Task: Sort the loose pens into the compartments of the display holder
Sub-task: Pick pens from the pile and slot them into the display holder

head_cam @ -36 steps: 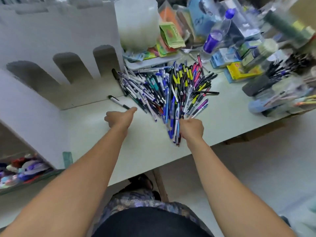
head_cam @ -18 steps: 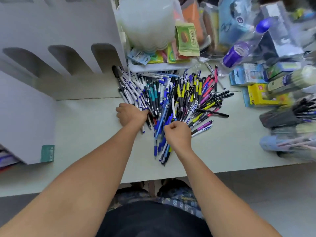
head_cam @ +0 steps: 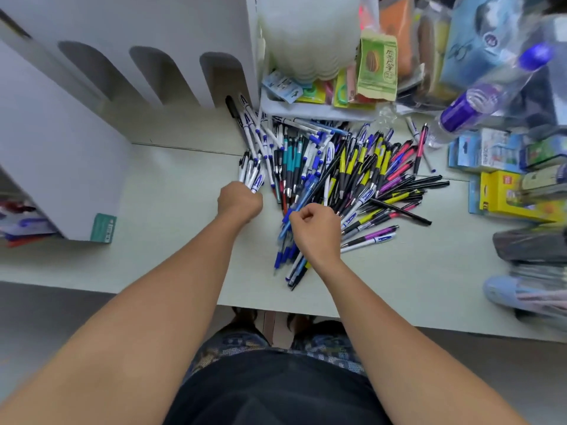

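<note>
Dozens of loose pens (head_cam: 334, 176), light, stiff and prone to rolling, are lying heaped on the surface (head_cam: 171, 191) beside the white display holder (head_cam: 101, 96); the left hand (head_cam: 240, 200) is gripping a white-barrelled bunch (head_cam: 253, 176) mid-shaft, while the right hand (head_cam: 316, 230) is curling around blue ones (head_cam: 285, 259).

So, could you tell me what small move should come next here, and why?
Probably lift the left hand and carry its white pens to the nearest holder slot. It already grips a matching bunch, while the right hand grips blue pens at the pile's near edge.
</note>
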Action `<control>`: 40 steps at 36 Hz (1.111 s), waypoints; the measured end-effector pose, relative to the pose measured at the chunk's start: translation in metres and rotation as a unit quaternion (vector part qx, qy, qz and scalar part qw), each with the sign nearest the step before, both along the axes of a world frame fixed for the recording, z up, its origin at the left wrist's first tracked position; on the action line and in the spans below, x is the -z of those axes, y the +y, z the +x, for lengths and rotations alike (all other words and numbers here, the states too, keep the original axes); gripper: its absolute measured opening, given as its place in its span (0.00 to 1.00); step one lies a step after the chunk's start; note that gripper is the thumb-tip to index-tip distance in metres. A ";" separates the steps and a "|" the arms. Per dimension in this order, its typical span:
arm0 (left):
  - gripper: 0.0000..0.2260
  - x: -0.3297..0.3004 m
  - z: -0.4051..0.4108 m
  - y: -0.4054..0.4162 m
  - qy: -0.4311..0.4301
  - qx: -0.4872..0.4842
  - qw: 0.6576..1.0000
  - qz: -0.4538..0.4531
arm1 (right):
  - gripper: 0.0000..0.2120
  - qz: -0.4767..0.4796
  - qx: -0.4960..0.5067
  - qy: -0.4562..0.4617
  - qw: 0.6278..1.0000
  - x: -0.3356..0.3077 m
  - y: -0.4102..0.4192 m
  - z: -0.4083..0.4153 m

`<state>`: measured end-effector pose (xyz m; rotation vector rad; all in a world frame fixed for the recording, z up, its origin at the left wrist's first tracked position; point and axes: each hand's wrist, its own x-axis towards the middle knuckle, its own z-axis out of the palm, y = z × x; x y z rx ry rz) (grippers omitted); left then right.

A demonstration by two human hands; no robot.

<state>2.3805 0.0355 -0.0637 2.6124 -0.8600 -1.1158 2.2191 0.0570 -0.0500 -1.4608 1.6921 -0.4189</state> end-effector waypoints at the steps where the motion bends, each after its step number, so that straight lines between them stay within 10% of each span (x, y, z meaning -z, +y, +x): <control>1: 0.07 -0.001 0.001 0.006 0.011 -0.004 1.000 -0.002 | 0.12 -0.005 -0.003 -0.002 1.000 0.000 0.000 0.003; 8: 0.04 -0.005 0.019 0.046 0.173 -0.048 0.984 0.014 | 0.12 0.000 0.003 -0.016 1.000 0.005 0.002 0.035; 29: 0.10 -0.014 0.080 0.088 0.305 -0.056 0.948 -0.072 | 0.14 0.029 -0.031 -0.006 0.999 0.009 0.018 0.097; 40: 0.08 -0.023 0.095 0.088 0.364 -0.032 0.927 -0.085 | 0.20 0.162 0.078 -0.268 0.946 -0.011 0.008 0.112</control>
